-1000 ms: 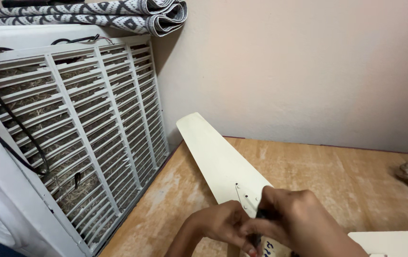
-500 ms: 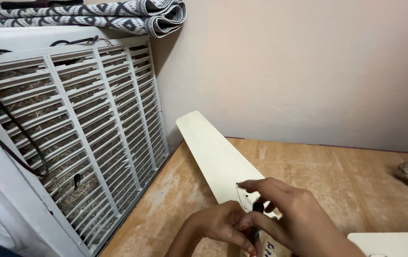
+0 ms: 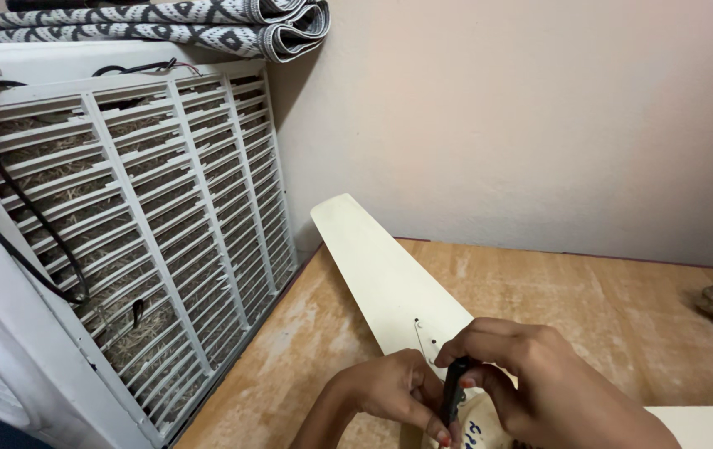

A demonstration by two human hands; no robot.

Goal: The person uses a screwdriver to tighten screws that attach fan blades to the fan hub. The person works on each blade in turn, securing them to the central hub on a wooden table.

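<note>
A cream fan blade [image 3: 381, 274] lies on the worn wooden floor [image 3: 589, 308], its rounded tip pointing toward the corner where the wall meets the big white air cooler [image 3: 123, 224]. The blade is long, flat and smooth, widest near the far tip and narrowing toward the person. Near its narrow end a few small dark holes sit in a cluster, with a thin pencilled line beside them, and some blue handwriting shows just under the hands.

Both hands work over that narrow end. The right hand [image 3: 539, 382] has its fingers curled shut around a slim black tool [image 3: 453, 391], held upright with its lower end down at the blade; what kind of tool it is cannot be told. The left hand [image 3: 398, 391] is bunched beside it, fingertips pinched together against the tool's lower part and resting on the blade.

A second cream blade [image 3: 705, 426] edges in at the lower right. A black cable [image 3: 15, 199] loops across the cooler's slatted grille, and a rolled patterned mat [image 3: 207, 21] lies on top of it.
</note>
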